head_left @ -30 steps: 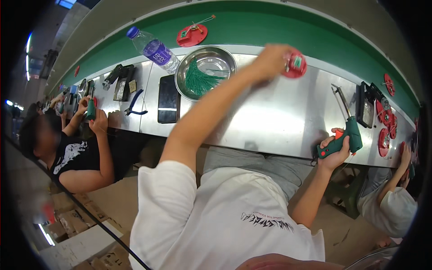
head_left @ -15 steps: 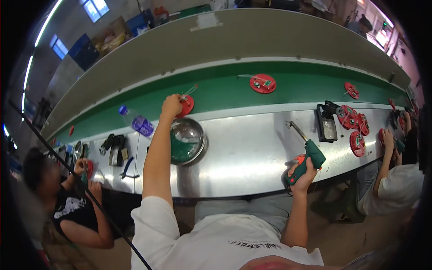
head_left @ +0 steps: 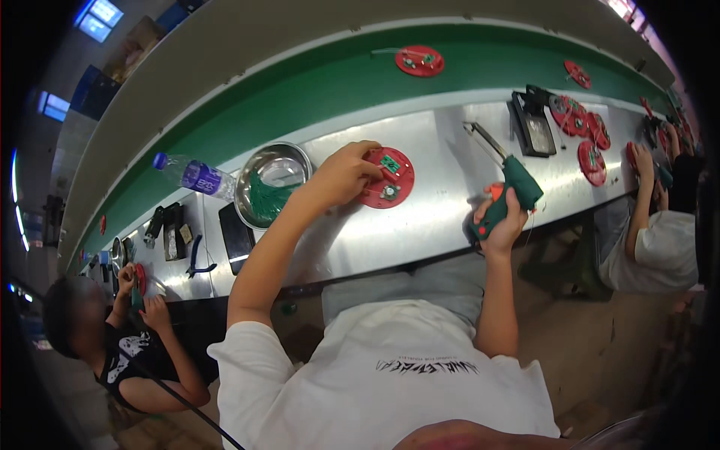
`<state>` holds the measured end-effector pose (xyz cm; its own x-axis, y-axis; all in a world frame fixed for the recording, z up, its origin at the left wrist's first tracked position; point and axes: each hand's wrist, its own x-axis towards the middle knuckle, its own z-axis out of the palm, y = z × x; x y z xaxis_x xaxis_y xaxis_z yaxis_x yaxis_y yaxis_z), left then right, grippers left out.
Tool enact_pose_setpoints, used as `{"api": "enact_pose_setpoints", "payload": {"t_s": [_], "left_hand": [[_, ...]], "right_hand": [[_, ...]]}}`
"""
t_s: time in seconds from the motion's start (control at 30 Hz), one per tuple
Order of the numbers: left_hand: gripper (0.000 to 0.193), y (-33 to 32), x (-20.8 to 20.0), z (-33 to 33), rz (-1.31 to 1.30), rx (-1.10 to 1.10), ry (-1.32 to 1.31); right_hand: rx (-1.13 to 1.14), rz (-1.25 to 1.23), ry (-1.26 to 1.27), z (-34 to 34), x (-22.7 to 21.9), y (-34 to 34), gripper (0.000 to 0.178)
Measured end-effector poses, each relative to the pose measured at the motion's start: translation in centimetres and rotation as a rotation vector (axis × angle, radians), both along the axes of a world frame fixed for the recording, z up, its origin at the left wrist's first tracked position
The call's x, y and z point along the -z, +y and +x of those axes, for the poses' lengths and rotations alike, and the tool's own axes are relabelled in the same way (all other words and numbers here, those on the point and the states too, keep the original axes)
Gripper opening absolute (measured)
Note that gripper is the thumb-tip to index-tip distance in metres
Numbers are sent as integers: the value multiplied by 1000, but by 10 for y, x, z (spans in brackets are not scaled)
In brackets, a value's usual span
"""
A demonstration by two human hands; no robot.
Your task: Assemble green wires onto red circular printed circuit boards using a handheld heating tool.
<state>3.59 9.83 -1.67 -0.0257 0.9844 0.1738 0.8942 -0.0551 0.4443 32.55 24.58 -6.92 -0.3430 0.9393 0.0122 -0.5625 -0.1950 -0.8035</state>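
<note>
While the person in the white shirt sits at the metal tabletop (head_left: 442,195), the left hand (head_left: 349,174) reaches across it, fingers closed narrow over the near-left part of a red disc (head_left: 397,180). That disc is in front of the person, its side with the small green board (head_left: 390,163) facing up; I can't tell whether it rests on the metal or is held just above. Over on the right, the right hand (head_left: 501,225) has its fingers wrapped around the handle of a green soldering gun (head_left: 521,184), the long tip slanting up toward the back. Left of the disc I see a steel bowl (head_left: 262,159) of green wires (head_left: 266,201), with a bottle (head_left: 199,178) beside it. Beyond the gun are a black tray (head_left: 536,131) and more red discs (head_left: 591,163).
</note>
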Motion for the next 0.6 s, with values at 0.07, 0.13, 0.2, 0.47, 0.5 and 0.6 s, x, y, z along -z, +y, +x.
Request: {"api": "enact_pose_setpoints", "payload": {"t_s": [0.07, 0.13, 0.2, 0.47, 0.5, 0.6], "left_hand": [[33, -16, 8, 2, 49, -39, -134], [31, -30, 6, 3, 98, -93, -207], [22, -31, 3, 9, 304, -234, -255], [13, -25, 29, 48, 277, -323, -62], [12, -28, 34, 49, 301, -324, -77], [9, -40, 45, 45, 330, -320, -96]], "right_hand": [[2, 25, -81, -4, -3, -3, 35], [9, 20, -95, -2, 2, -2, 35], [-15, 15, -87, 0, 0, -4, 34], [-42, -4, -144, 7, 3, -6, 40], [-31, 2, -101, 7, 3, -7, 38], [-49, 12, -93, 5, 2, -6, 37]]}}
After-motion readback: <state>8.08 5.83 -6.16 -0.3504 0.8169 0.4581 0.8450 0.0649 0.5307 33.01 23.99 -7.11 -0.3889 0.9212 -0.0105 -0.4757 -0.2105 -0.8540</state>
